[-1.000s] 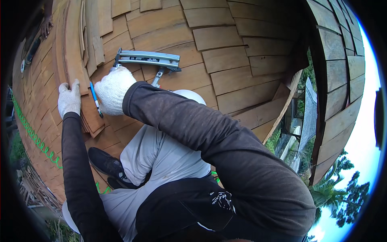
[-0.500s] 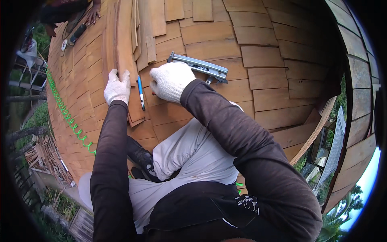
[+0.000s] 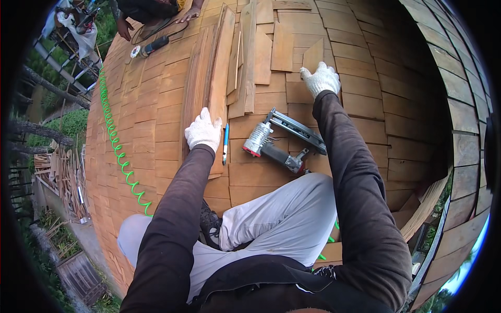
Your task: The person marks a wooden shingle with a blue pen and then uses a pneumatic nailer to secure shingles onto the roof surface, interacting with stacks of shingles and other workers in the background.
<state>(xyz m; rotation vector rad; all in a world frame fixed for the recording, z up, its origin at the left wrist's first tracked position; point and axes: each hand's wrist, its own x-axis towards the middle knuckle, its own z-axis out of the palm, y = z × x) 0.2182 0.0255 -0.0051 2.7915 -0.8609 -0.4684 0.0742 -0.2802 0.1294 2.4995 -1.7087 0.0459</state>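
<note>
My left hand (image 3: 203, 129), in a white knit glove, rests with fingers stretched out on a stack of long wooden boards (image 3: 197, 68). Just right of it lies a slim blue marker or pen (image 3: 226, 141). My right hand (image 3: 320, 79), gloved alike, is stretched far forward, its fingers apart at the near end of a loose wooden shingle (image 3: 313, 54); whether they touch it I cannot tell. Between my arms a silver nail gun (image 3: 258, 139) with a dark handle and long magazine lies on the shingled surface, in front of my bent leg.
A coiled green hose (image 3: 119, 151) runs along the left edge of the sloping shingle roof (image 3: 141, 104). An angle grinder (image 3: 151, 46) lies far left, near another person's hand (image 3: 190, 13). Loose shingles (image 3: 282, 48) lie ahead. At right rises another shingled slope (image 3: 464, 141).
My right hand has moved forward and right from beside the nail gun to the loose shingle, uncovering the gun's body. My left hand stays on the boards. The view has shifted.
</note>
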